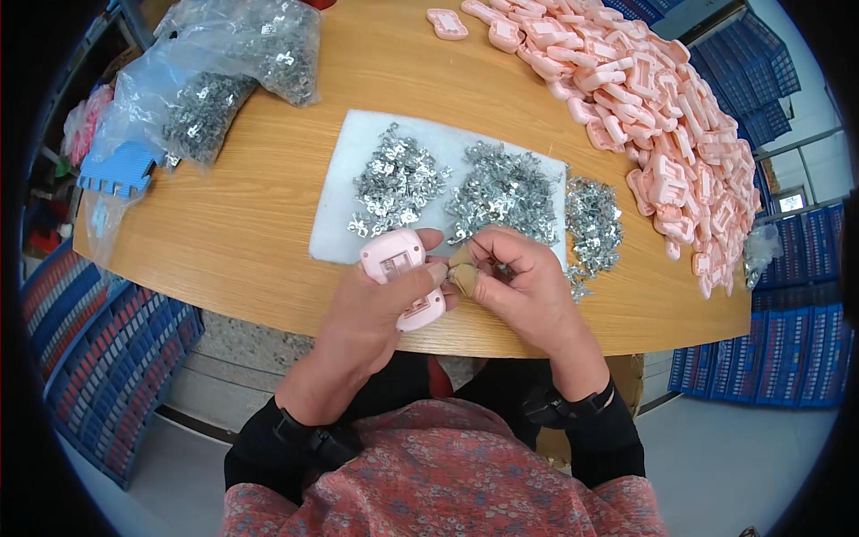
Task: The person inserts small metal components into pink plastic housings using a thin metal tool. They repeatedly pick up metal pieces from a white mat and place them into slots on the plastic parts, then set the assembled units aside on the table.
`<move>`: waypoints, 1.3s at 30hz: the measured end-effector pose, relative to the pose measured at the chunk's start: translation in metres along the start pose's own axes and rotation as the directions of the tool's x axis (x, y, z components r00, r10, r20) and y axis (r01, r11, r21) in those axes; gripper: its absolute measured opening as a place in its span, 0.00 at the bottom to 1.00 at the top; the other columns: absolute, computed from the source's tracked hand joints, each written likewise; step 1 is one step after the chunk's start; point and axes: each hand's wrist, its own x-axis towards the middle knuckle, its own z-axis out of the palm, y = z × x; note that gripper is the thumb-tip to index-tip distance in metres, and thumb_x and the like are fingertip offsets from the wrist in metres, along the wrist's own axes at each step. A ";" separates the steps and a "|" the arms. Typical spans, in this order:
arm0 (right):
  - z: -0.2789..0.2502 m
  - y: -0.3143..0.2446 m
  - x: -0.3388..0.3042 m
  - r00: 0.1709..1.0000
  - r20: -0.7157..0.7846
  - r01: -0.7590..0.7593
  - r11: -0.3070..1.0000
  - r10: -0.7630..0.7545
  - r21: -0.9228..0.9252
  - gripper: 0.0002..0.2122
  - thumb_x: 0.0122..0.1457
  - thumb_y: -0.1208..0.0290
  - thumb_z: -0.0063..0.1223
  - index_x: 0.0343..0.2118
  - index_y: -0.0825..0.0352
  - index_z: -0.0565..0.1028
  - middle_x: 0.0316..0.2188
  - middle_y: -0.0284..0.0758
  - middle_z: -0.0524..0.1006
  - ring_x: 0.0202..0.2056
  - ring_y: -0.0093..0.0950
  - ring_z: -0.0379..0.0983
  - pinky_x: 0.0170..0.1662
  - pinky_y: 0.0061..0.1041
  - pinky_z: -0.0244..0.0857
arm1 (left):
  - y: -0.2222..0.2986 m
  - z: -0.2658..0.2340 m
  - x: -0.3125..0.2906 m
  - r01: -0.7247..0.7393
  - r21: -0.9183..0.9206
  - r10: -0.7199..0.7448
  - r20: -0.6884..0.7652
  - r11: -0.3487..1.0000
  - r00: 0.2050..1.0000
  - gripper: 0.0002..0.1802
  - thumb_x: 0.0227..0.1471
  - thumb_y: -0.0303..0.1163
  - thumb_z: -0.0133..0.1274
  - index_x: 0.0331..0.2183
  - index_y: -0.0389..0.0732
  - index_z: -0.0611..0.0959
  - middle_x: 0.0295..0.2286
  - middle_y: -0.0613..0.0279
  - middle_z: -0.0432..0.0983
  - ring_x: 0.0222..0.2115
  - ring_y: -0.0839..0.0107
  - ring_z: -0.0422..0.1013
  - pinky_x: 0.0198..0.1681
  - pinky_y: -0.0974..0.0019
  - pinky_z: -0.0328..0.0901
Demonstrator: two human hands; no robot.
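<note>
My left hand (369, 291) is closed around a pale pink plastic casing (394, 246) with rectangular recesses and small round holes, held tilted above the table's near edge. Tan covers sit on the thumb and forefinger of my right hand (519, 282), which are pinched together beside the casing, close to my left thumb tip. Whatever lies between them is too small and hidden to make out. Just beyond my hands, a white foam sheet (335, 210) carries two heaps of small shiny metal clips, a left heap (398, 183) and a right heap (504, 192).
A third heap of metal clips (595, 224) lies right of the sheet on the wooden table (224, 242). Pink casings (662, 116) form a large pile at the far right. Clear bags of metal parts (277, 54) and a blue foam piece (116, 168) sit at the left. Blue racks (107, 358) flank the table.
</note>
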 end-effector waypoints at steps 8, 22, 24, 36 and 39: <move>0.017 0.010 -0.021 0.956 -0.295 0.038 0.990 0.004 0.138 0.08 0.52 0.78 0.61 0.35 0.70 0.75 0.27 0.30 0.70 0.25 0.18 0.63 0.29 0.18 0.60 | -0.005 0.022 0.007 0.012 -0.108 -0.019 -0.057 0.994 0.998 0.24 0.54 0.26 0.58 0.51 0.34 0.70 0.38 0.57 0.73 0.36 0.69 0.75 0.37 0.66 0.74; 0.011 0.022 -0.036 0.945 -0.275 -0.043 0.901 0.177 0.432 0.05 0.52 0.82 0.55 0.33 0.72 0.75 0.27 0.22 0.66 0.28 0.12 0.59 0.32 0.14 0.56 | -0.017 0.032 0.001 -0.002 0.045 0.004 -0.040 0.999 0.999 0.23 0.51 0.26 0.60 0.49 0.34 0.73 0.34 0.61 0.76 0.34 0.72 0.75 0.36 0.67 0.74; 0.009 0.015 -0.037 0.937 -0.239 -0.117 0.872 0.255 0.475 0.05 0.52 0.82 0.54 0.33 0.71 0.75 0.26 0.21 0.67 0.28 0.11 0.60 0.32 0.13 0.56 | -0.016 0.031 0.000 0.021 0.095 -0.022 0.000 0.995 1.000 0.22 0.54 0.29 0.58 0.50 0.35 0.73 0.33 0.61 0.76 0.34 0.72 0.75 0.36 0.66 0.75; -0.011 0.001 -0.049 0.963 -0.143 -0.144 0.883 0.229 0.447 0.01 0.56 0.79 0.54 0.32 0.67 0.74 0.31 0.24 0.73 0.32 0.14 0.66 0.37 0.16 0.60 | -0.013 0.013 0.002 0.102 -0.043 -0.095 0.138 0.994 0.986 0.35 0.63 0.51 0.27 0.57 0.32 0.67 0.33 0.53 0.78 0.35 0.62 0.76 0.43 0.55 0.72; -0.003 0.000 -0.059 0.950 -0.060 -0.205 0.757 0.306 0.621 0.03 0.58 0.78 0.53 0.34 0.69 0.75 0.29 0.24 0.73 0.27 0.11 0.61 0.30 0.11 0.56 | -0.010 0.015 0.005 -0.099 -0.044 0.106 0.173 0.994 0.979 0.35 0.62 0.50 0.28 0.57 0.33 0.67 0.35 0.53 0.77 0.38 0.63 0.75 0.45 0.58 0.70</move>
